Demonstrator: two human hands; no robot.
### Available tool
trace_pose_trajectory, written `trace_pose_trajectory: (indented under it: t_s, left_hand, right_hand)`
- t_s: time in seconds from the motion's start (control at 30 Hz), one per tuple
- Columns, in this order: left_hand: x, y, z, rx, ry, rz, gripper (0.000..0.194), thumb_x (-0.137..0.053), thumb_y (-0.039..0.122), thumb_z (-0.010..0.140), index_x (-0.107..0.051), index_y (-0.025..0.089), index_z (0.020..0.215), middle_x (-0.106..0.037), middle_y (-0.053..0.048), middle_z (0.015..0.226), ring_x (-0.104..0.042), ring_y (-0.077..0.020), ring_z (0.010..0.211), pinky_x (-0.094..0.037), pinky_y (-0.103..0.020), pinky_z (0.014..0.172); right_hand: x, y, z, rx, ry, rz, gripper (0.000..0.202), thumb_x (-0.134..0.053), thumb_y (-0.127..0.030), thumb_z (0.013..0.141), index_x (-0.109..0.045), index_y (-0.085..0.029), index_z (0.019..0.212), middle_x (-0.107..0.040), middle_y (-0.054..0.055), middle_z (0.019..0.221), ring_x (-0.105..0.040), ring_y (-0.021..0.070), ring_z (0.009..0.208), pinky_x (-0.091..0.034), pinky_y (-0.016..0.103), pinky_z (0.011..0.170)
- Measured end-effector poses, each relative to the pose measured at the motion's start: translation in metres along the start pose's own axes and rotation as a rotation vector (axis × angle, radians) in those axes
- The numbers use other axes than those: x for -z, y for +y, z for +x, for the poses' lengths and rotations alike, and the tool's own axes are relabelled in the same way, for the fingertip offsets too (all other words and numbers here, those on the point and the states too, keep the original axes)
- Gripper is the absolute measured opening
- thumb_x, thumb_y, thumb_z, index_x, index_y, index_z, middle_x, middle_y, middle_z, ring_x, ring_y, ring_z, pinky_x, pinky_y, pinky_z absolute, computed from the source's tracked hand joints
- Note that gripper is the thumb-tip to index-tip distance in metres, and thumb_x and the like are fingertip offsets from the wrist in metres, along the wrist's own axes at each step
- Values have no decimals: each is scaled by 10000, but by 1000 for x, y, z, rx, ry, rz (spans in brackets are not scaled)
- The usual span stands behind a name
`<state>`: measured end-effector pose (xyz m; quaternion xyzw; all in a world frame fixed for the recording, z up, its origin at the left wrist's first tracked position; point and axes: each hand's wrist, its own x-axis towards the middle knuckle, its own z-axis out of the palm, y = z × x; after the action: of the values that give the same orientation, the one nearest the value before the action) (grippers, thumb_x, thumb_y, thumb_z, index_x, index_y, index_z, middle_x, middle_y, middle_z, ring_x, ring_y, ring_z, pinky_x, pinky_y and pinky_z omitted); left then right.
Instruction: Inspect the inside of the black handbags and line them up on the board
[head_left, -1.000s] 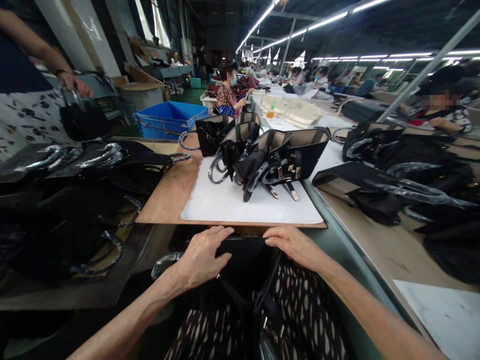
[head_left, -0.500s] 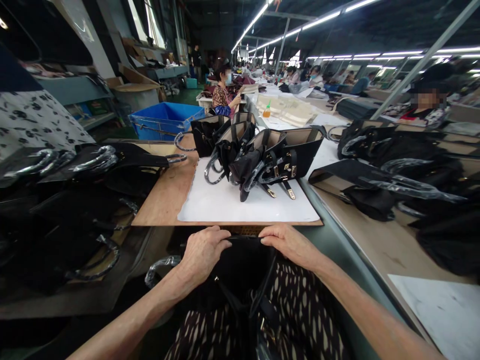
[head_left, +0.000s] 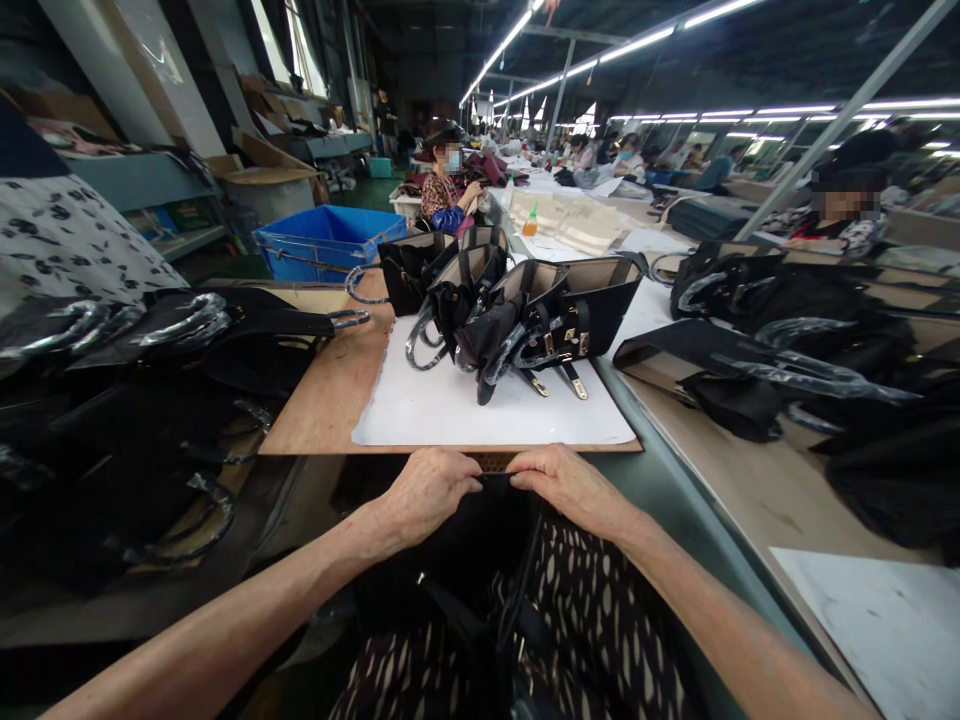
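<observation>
Both hands pinch the top edge of a black handbag (head_left: pixel 480 540) on the person's lap: left hand (head_left: pixel 427 492) and right hand (head_left: pixel 566 485), fingers curled shut, fingertips nearly meeting. At 12 o'clock, a white sheet (head_left: pixel 450 415) bears more bags (head_left: pixel 525 315).

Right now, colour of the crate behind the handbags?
Blue; the crate shows best in the head view.

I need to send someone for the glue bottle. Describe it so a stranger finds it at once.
Follow the long worktable past the cluster of black handbags toward the pale sheets. Just left of them stands a small orange bottle with a green cap, the only brightly coloured thing there.
</observation>
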<state>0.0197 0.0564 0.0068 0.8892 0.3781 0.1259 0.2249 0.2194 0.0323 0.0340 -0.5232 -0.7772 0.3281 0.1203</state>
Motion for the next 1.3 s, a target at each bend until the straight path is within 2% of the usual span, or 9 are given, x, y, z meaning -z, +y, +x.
trace_pose_trajectory:
  t_s: [0.13, 0.2, 0.4, 0.57, 0.7, 0.8, 0.93, 1.1, 1.3]
  left_hand:
    - [5, 6, 1, 92, -7, -60, 197, -483, 209, 783, -641, 158, 679, -620, -21, 637, -552, -146, 630, -341, -237, 588]
    - [7, 9, 0, 140, 5, -70, 200, -480, 222, 781, -652, 160, 701, -632, -23, 651, -554, -149, 637, -345, -241, 594]
    - [9, 15, -3, 200, -3, -51, 214, -465, 195, 771, -647, 164, 664, -615, -5, 613, -537, -135, 610, -323, -237, 556]
    - [6, 16, -6, 195, 34, -60, 211, -467, 190, 766, -620, 162, 623, -566, 8, 554, -493, -118, 553, -300, -229, 531]
    - [5, 14, -7, 181, 31, -75, 237, -452, 186, 770, -602, 155, 590, -533, 10, 525, -472, -109, 528, -294, -226, 528]
    - [4, 15, -5, 192, 18, -89, 232, -444, 176, 765, -612, 152, 606, -547, 2, 541, -483, -113, 543, -304, -223, 532]
    - [11, 16, -6, 192, -24, -103, 258, -404, 146, 767, -633, 144, 648, -581, -16, 586, -499, -122, 564, -322, -225, 547]
    - [30, 1, -32, 220, -92, -184, 240, -423, 178, 751, -643, 149, 661, -567, 6, 571, -482, -110, 549, -323, -209, 548]
    - [32, -16, -84, 378, 62, -278, 300, -368, 267, 818, -625, 153, 713, -528, 36, 573, -454, -92, 540, -303, -192, 521]
  right_hand:
    - [4, -9, 1, 8, 61, -354, 182, -485, -251, 788, -661, -227, 749, -635, 1, 676, -545, 163, 686, -313, 255, 613]
    - [5, -14, 2, 45, 68, -443, 149, -520, -266, 773, -662, -236, 738, -642, 7, 697, -547, 174, 703, -312, 257, 616]
    - [-4, -22, 13, 61, 14, -342, 131, -544, -259, 758, -656, -274, 824, -657, -26, 716, -561, 148, 694, -319, 234, 605]
    - [-9, -20, 18, 98, -29, -327, 174, -486, -218, 785, -659, -236, 775, -651, -22, 688, -551, 124, 662, -319, 222, 613]
    - [-9, -20, 18, 89, -3, -366, 174, -481, -223, 785, -651, -230, 748, -647, -15, 674, -545, 133, 662, -304, 233, 602]
    - [-9, -24, 20, 67, -17, -386, 165, -491, -259, 781, -644, -220, 731, -633, -5, 647, -527, 138, 623, -284, 240, 560]
    - [-11, -26, 24, 128, -63, -330, 188, -463, -244, 799, -633, -201, 729, -614, -5, 631, -508, 124, 599, -293, 231, 564]
    - [-11, -16, 22, 129, -21, -232, 219, -448, -245, 809, -605, -198, 665, -586, -26, 617, -508, 125, 652, -302, 231, 632]
    - [-13, -7, 19, 61, -21, -122, 257, -437, -288, 809, -544, -186, 598, -501, -53, 567, -456, 107, 582, -275, 228, 569]
